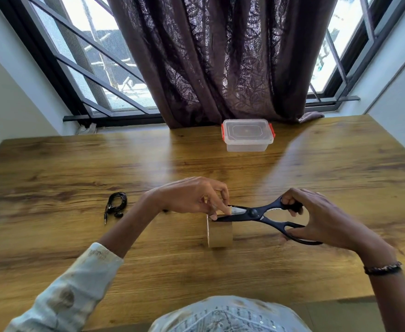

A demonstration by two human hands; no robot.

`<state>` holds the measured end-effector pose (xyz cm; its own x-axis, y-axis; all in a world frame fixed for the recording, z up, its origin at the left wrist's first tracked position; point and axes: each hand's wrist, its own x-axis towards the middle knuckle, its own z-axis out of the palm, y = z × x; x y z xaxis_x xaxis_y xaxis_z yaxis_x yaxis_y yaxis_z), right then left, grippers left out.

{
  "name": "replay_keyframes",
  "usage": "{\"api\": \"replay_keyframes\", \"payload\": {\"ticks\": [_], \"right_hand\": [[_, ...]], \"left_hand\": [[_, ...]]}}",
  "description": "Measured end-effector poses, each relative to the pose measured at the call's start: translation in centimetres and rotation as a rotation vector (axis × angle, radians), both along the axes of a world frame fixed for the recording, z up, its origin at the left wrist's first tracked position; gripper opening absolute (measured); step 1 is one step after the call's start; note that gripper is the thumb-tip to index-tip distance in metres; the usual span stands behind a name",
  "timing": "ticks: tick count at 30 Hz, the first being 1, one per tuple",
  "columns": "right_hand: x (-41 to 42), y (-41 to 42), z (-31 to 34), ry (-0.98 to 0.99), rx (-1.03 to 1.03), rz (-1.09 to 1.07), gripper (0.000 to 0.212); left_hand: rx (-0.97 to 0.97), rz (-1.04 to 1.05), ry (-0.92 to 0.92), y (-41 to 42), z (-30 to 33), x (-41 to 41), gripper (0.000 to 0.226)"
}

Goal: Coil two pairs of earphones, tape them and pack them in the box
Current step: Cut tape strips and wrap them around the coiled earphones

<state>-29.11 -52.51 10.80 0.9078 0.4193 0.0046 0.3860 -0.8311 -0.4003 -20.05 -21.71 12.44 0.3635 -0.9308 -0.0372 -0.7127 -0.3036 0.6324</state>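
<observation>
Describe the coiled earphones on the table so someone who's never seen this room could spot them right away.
Start at the wooden table under the curtained window. The earphones lie left of the left hand, which pinches tape above the brown tape roll. They are the only small black wire bundle, loosely coiled, with a plug trailing toward the near edge.

Wood-grain table [76, 168]; dark purple patterned curtain [220, 56] hangs over barred window [96, 56] behind. Pale walls [9, 97] either side. Daylight glare.
</observation>
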Motion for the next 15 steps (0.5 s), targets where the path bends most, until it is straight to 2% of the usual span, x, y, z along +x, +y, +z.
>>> {"api": "replay_keyframes", "payload": {"ticks": [15], "right_hand": [[-0.03, 0.21, 0.19, 0.009, -0.043, -0.013, 0.045]], "left_hand": [[0.013, 0.017, 0.005, 0.13, -0.30, -0.15, 0.033]]}}
